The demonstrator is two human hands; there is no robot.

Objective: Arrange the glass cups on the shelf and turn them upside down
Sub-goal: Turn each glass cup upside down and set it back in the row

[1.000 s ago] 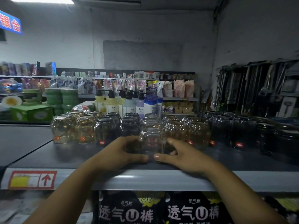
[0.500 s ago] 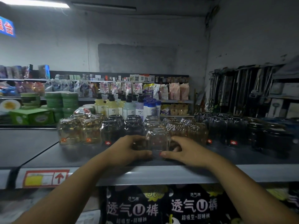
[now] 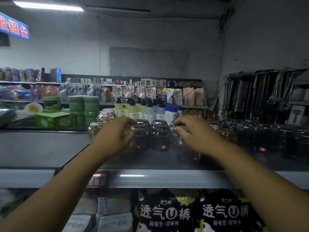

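Row of glass cups (image 3: 160, 136) stands along the shelf (image 3: 167, 179), apparently base-up, dark ones mid-row; one clear cup (image 3: 187, 153) sits forward of the row, nearer the shelf edge. Above the cups left of centre: left hand (image 3: 115, 136), fingers loosely curled, and blur hides whether it grips any cup. Over the clear cup: right hand (image 3: 195, 134), fingers bent downward, thumb and forefinger close together, but cannot tell if they pinch glass.

Both arms reach forward — left hand (image 3: 115, 136), right hand (image 3: 196, 135) raised, fingers (image 3: 179, 124) loosely curled
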